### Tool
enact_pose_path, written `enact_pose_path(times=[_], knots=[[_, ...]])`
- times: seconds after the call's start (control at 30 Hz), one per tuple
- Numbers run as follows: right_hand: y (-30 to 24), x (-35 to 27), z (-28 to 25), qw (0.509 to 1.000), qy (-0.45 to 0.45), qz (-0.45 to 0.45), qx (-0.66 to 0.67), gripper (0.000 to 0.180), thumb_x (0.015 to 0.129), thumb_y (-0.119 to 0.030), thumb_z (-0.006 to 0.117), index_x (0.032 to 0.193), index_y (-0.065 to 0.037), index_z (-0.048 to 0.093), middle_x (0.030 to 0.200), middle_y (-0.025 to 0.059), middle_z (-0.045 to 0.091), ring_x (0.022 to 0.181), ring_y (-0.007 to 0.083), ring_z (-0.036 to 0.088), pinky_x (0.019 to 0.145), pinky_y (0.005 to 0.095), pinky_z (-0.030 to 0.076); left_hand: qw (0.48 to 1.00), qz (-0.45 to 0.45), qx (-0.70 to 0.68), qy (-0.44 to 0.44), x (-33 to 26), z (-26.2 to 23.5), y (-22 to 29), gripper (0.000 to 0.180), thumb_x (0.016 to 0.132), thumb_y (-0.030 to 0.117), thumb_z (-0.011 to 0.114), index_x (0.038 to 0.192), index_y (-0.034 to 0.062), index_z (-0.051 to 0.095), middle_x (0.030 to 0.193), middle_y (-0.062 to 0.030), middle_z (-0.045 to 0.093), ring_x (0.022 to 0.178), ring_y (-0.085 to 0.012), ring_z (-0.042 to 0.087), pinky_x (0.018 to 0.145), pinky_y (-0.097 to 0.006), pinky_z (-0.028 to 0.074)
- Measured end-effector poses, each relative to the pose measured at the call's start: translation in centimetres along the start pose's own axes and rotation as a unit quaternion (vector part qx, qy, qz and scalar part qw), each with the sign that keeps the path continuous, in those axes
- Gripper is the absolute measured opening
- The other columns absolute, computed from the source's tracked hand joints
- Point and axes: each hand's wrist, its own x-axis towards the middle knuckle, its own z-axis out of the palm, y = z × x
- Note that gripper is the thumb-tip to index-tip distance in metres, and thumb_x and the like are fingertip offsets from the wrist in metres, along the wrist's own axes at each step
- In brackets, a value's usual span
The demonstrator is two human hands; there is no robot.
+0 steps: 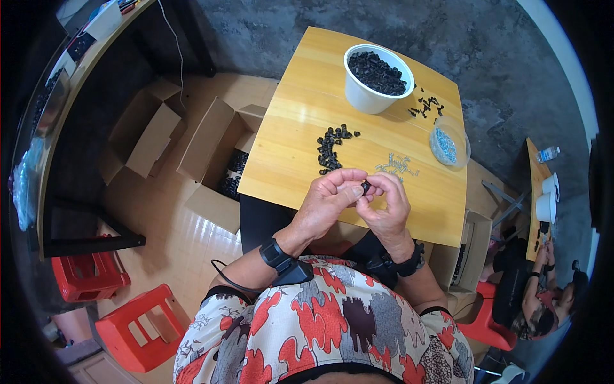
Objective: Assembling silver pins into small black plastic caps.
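Close together over the near part of the table, my left hand (329,200) and my right hand (387,203) both pinch a small black plastic part (366,187) between thumb and fingers. The fingers partly cover it, so its exact kind is hidden. Just beyond my left hand lies a curved pile of small black knob-like parts (327,152). Past my right fingertips, small silver screws (400,168) are scattered on the wood. To their right stands a clear round tub (465,153) holding many bluish-silver small pieces.
On the yellow wooden table (281,144), a white bucket (374,102) full of black parts stands far back, beside loose black pieces (427,105). Open cardboard boxes (211,141) sit left on the floor, near red stools (141,326). At right, another person (534,301) works at a second table.
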Motion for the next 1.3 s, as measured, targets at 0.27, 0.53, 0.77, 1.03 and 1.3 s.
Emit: enact_pose_path(times=[0.27,0.53,0.77,1.03,1.3], knots=[[-0.1,0.2,-0.5,0.994,0.000,-0.093,-0.063,0.035,0.064,-0.001,0.073,0.095,-0.005,0.060,0.092,0.0099,0.059,0.079,0.0253,0.059,0.069,0.0334,0.049,0.996,-0.087,0.022,0.001,-0.1,0.0,0.8,0.019,0.092,0.010,0.055,0.106,-0.0020,0.060,0.093,-0.0104,0.066,0.085,-0.0146,0.064,0.077,-0.027,0.054],[-0.6,-0.3,-0.7,0.996,-0.015,-0.061,-0.068,0.037,0.063,-0.003,0.074,0.097,-0.003,0.059,0.093,0.0109,0.059,0.081,0.0267,0.059,0.070,0.0351,0.050,0.998,-0.045,0.041,-0.001,-0.4,0.3,0.1,0.018,0.093,0.013,0.055,0.101,-0.0022,0.061,0.085,-0.0058,0.064,0.076,-0.0088,0.061,0.069,-0.022,0.052],[-2.2,3.1,-2.8,0.956,-0.101,-0.164,-0.222,0.034,0.061,-0.021,0.074,0.086,-0.006,0.057,0.078,0.0069,0.052,0.071,0.0238,0.055,0.061,0.0340,0.045,0.998,0.000,0.068,-0.006,-0.3,0.4,0.1,0.017,0.093,0.013,0.055,0.098,-0.0022,0.061,0.083,-0.0045,0.063,0.077,-0.0079,0.059,0.071,-0.021,0.049],[-1.5,4.2,-3.1,0.919,-0.166,-0.214,-0.287,0.030,0.061,-0.028,0.071,0.071,-0.010,0.048,0.065,0.0034,0.042,0.060,0.0203,0.049,0.052,0.0334,0.037,0.978,0.035,0.205,-0.027,0.0,0.3,1.4,0.019,0.092,0.013,0.057,0.100,-0.0038,0.061,0.085,-0.0043,0.064,0.079,-0.0060,0.058,0.071,-0.021,0.049],[-0.8,4.4,-3.2,0.919,-0.176,-0.226,-0.271,0.040,0.063,-0.039,0.070,0.068,-0.009,0.044,0.062,0.0048,0.042,0.059,0.0212,0.049,0.052,0.0342,0.037,0.985,-0.022,0.170,-0.034,-1.0,0.5,2.2,0.020,0.092,0.014,0.056,0.099,-0.0043,0.062,0.079,-0.0019,0.062,0.073,-0.0053,0.056,0.067,-0.021,0.048]])
